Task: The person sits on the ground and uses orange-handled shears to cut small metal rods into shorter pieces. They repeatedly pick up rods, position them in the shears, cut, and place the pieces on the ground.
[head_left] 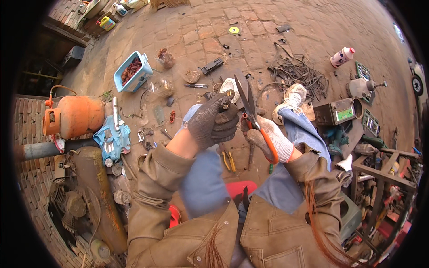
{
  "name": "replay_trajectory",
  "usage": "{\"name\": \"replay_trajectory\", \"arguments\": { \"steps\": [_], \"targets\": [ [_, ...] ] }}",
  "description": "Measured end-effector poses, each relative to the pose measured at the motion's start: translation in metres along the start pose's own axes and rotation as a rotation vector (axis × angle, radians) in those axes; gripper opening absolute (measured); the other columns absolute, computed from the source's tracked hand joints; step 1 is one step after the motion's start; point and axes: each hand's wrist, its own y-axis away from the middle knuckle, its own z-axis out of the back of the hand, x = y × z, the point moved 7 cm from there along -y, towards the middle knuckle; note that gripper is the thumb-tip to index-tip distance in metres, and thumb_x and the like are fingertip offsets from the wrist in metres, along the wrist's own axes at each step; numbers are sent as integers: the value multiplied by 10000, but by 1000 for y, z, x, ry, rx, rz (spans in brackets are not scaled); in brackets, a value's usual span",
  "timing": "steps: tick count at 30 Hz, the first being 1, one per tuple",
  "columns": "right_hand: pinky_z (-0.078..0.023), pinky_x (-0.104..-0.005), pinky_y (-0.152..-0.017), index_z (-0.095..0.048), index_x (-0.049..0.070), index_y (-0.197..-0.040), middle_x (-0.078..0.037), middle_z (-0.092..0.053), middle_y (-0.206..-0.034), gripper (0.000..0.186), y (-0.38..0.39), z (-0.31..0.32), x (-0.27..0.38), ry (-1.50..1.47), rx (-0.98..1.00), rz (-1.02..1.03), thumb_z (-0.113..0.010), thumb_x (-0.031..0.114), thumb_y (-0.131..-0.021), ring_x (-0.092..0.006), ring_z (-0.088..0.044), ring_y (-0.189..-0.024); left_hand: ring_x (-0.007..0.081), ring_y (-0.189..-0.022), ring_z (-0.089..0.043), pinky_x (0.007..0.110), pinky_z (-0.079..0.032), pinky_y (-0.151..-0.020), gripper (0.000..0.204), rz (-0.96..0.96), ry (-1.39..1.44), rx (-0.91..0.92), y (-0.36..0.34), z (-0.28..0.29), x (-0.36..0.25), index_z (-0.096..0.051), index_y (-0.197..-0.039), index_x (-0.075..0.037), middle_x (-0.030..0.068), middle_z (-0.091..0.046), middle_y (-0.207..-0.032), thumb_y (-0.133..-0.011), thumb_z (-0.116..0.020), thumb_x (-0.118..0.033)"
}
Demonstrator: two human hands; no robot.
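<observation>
Right hand (278,139) holds scissors (252,110), left hand (212,121) a small piece (229,93)

The scissors (251,111) are resting in the right hand (279,140), just beside the left hand (212,123). Over to the person's left, a tub (144,75) is sitting beyond a cylinder (73,117); ahead of the right shoe (292,99), cables (301,73) are lying left of a bottle (342,57).
</observation>
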Motion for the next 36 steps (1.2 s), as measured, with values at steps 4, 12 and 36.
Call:
{"name": "replay_trajectory", "arguments": {
  "steps": [4, 12, 36],
  "targets": [
    [-486, -409, -739, -520, -2, -1124, -227, -578, -965, 432, 1, 5, 6, 621, -71, -42, -664, 200, -771, -393, -599, -875, 126, -365, -312, 263, -242, -360, 532, -169, -89, -178, -1, 9, -14, -436, -566, -111, 8, -365, -472, -997, -409, -422],
    [-492, -455, -765, -514, -6, -1141, -228, -590, -943, 403, 5, 6, 26, 704, -316, 153, -619, 97, -767, -417, -598, -898, 91, -563, -518, 215, -382, -475, 327, -737, -1057, -783, 27, 12, -50, -616, -937, -12, 38, -551, -653, -991, -512, -318],
    [-502, -442, -533, -536, -78, -1003, -220, -607, -713, 425, 15, -14, 34, 728, -415, 150, -682, 260, -790, -383, -632, -617, 148, -693, -541, 310, -466, -588, 271, -1102, -1703, -826, 37, -15, -45, -573, -938, 7, 62, -573, -768, -976, -541, -260]
  ]
}}
